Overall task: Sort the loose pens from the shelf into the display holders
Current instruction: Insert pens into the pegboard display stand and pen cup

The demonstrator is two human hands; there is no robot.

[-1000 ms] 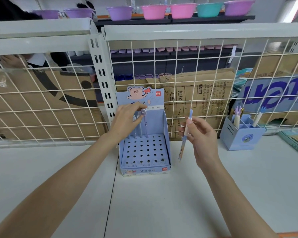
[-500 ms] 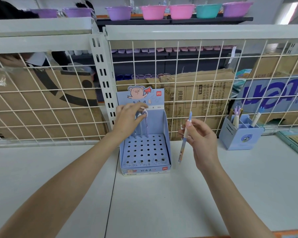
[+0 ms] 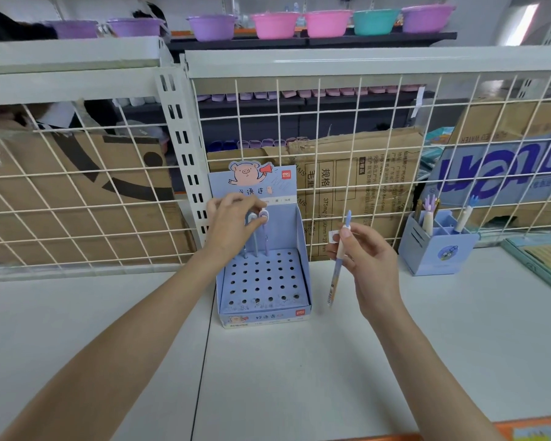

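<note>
Since a sec ago our left hand (image 3: 233, 224) sank, fingers pinching pen tops (image 3: 257, 216) now seated in display holder's (image 3: 264, 281) back row. Right hand (image 3: 368, 259) grips next pen (image 3: 339, 259), tip below fingers, beside holder: next up.

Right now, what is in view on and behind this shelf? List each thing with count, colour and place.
display holder: one, light blue, holed base, centre of shelf
pens in holder: three visible, pale shafts, back row
loose pen: one, blue and white, right of the holder
pen cup: one, blue, some pens inside, right
shelf: white
wire grid: white, behind the shelf
cardboard boxes: brown, behind the grid
bowls: seven, purple, pink, teal, top shelf
left hand: fingers on the pen caps
right hand: holds the loose pen
</note>
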